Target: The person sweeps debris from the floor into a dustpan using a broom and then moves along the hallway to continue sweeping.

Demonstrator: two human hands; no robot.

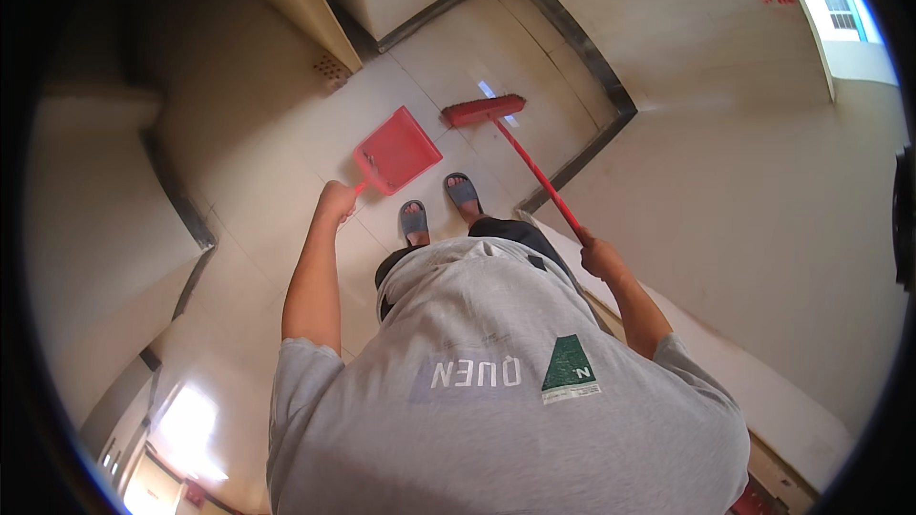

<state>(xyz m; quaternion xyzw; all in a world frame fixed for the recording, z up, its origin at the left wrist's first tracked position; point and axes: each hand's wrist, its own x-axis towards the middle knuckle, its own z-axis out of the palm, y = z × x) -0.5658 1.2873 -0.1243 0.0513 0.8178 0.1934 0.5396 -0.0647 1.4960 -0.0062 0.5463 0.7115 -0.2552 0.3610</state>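
My left hand (pixel 338 202) is closed around the short handle of a red plastic dustpan (pixel 402 150), held out in front and to the left of my feet. A little debris lies in the pan near its handle end. My right hand (pixel 601 257) grips the red pole of a push broom (pixel 484 111). The broom's red head, with dark bristles, is over the tiled floor to the right of the dustpan, with a gap between the two. Whether the dustpan touches the floor I cannot tell.
My feet stand in grey slide sandals (pixel 461 189) on pale floor tiles (pixel 494 157). Pale walls with a dark baseboard (pixel 587 39) enclose the corner ahead and to the right. At the upper left is a pale panel edge (pixel 325 11). Another wall corner (pixel 204 239) juts out at left.
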